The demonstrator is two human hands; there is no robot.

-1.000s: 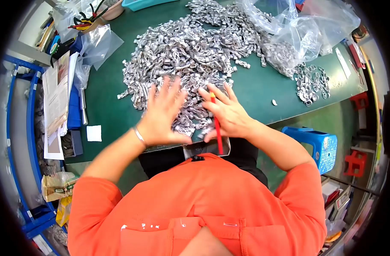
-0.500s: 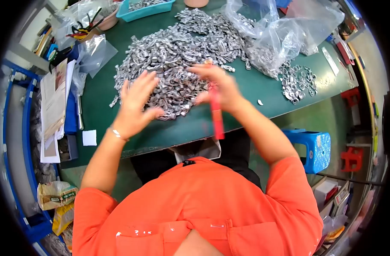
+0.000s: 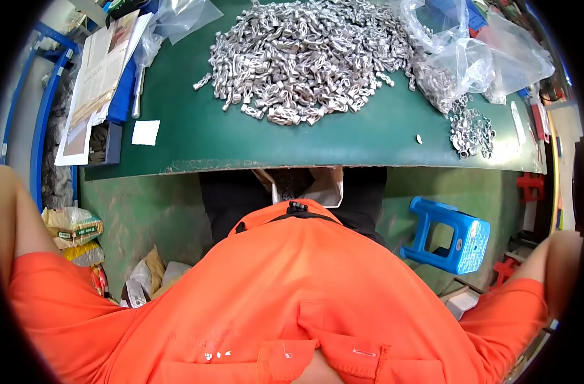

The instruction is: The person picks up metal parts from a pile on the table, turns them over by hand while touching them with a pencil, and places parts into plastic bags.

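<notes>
Neither of my hands shows now; only my bent arms reach the picture's edges. My left forearm [image 3: 23, 214] runs up out of sight at the far left, and my right arm [image 3: 562, 272] leaves the view at the far right. On the green table [image 3: 292, 144] before me lies a big heap of small grey metal loop-shaped pieces [image 3: 305, 61]. To its right are a clear plastic bag [image 3: 455, 67] and a scatter of metal rings [image 3: 472, 131]. Whatever my hands hold is hidden from view.
Papers [image 3: 100, 83] lie over a blue bin at the table's left end, with a white square [image 3: 145, 132] beside them. A blue stool [image 3: 449, 237] stands on the floor at right. Packed bags [image 3: 71, 227] sit by the blue rack at left.
Both hands have left the heap and passed out of view to either side. The red strip-like object by the right hand is gone from sight. The camera's view has tilted lower.
</notes>
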